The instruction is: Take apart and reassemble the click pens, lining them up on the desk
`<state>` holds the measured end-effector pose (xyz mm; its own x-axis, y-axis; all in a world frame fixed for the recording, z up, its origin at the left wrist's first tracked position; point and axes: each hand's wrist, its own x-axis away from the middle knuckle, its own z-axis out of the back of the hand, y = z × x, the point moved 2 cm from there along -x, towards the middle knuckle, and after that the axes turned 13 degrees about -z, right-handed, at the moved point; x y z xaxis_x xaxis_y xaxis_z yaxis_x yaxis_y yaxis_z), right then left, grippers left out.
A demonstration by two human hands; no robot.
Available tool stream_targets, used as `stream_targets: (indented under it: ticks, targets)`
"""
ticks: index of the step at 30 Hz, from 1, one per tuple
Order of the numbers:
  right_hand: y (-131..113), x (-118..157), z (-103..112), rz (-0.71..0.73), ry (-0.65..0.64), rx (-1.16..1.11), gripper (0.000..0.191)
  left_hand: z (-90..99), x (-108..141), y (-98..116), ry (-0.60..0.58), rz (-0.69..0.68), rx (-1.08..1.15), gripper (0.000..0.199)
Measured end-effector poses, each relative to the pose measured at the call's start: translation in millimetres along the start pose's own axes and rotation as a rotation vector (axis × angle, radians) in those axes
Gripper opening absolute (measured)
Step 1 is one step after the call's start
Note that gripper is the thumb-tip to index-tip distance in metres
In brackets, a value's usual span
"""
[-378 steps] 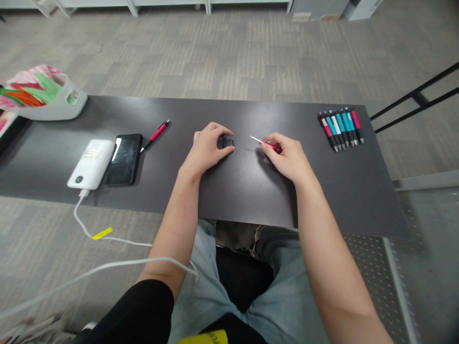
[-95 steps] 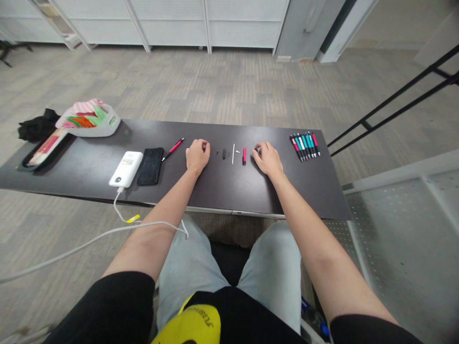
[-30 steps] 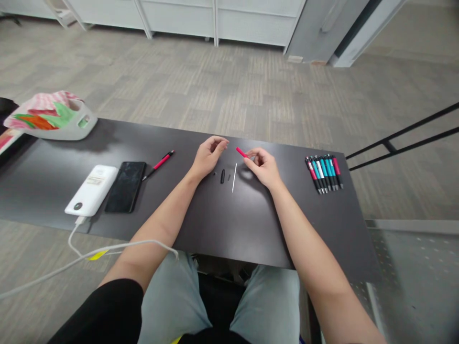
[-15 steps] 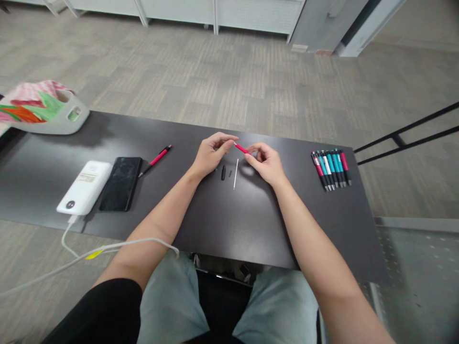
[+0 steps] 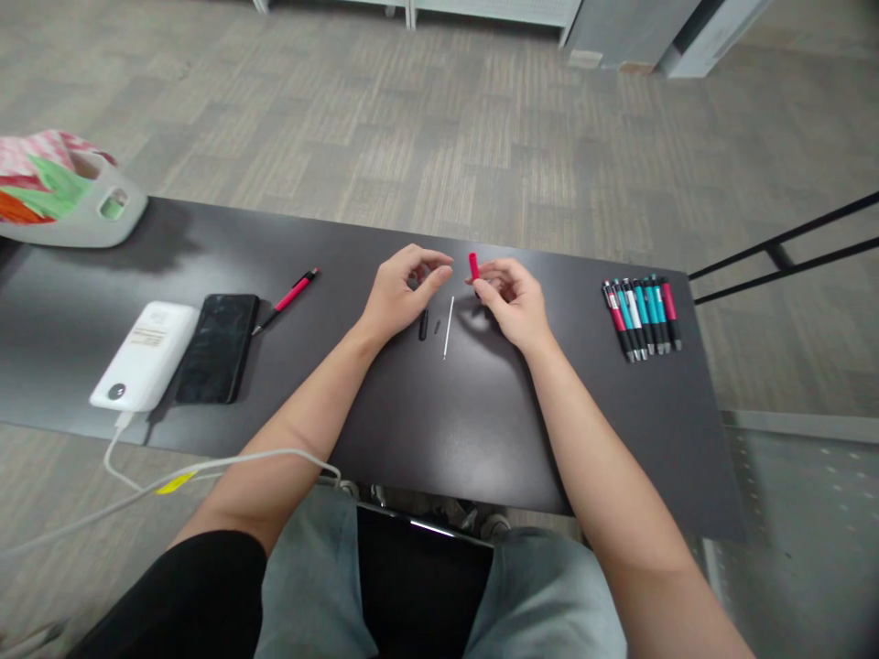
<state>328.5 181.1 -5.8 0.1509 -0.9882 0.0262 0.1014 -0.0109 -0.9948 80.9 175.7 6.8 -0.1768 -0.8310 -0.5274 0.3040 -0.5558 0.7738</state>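
Note:
My right hand [image 5: 514, 297] pinches a red pen barrel [image 5: 473, 265] between thumb and fingers, one end pointing up and away. Across from it, my left hand [image 5: 410, 291] has its thumb and index finger slightly apart, with nothing visible between them. On the dark table below the hands lie several pen parts. A thin white ink refill [image 5: 449, 328] lies lengthwise between the hands. To its left are a small spring [image 5: 438, 326] and a black pen grip [image 5: 423, 325], the latter close to my left hand.
A row of several pens [image 5: 642, 318] lies on the right of the table [image 5: 439, 421]. Leftward are a red-black pen [image 5: 287, 300], a black phone [image 5: 218, 348] and a white power bank [image 5: 144, 355]. Its cable [image 5: 240, 458] crosses my left forearm. A white basket [image 5: 124, 215] stands far left.
My left hand has come away from the red barrel. My right hand has tilted the barrel from lying across between the hands to pointing upward. The view has shifted slightly.

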Motion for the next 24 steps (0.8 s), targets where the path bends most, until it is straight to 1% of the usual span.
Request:
stream_targets:
  ticks: [2,4,7,11,13,16,20,24]
  targets:
    - [-1.4,-1.7,0.8,-0.034,0.02,-0.07,0.055,3.5,1.1,1.5,-0.111,-0.054,-0.197,0.027]
    - [-4.1,-2.9,1.3,-0.057,0.024,-0.117,0.056,5.1,2.4,5.1,-0.22,-0.069,-0.345,0.025]
    - [-6.5,-5.1,1.4,-0.066,0.02,-0.166,0.058,2.1,3.7,16.5,-0.332,-0.049,-0.487,0.03]
    - [-2.4,-12.1,1.9,-0.044,0.033,-0.185,0.071,-9.7,5.8,38.7,-0.468,-0.03,-0.636,0.029]
    - [1.8,-16.7,2.7,-0.022,0.034,-0.198,0.076,-15.4,8.0,49.9,-0.51,-0.02,-0.693,0.025]
    - [8.5,-22.6,4.3,0.008,0.033,-0.205,0.078,-20.6,12.3,65.8,-0.546,-0.011,-0.763,0.021]
    - [15.5,-28.0,6.9,0.027,0.039,-0.203,0.082,-23.6,16.7,88.2,-0.579,0.007,-0.834,0.021]
    - [18.1,-30.2,8.5,0.027,0.036,-0.192,0.082,-28.8,19.6,108.2,-0.677,0.053,-0.845,0.023]
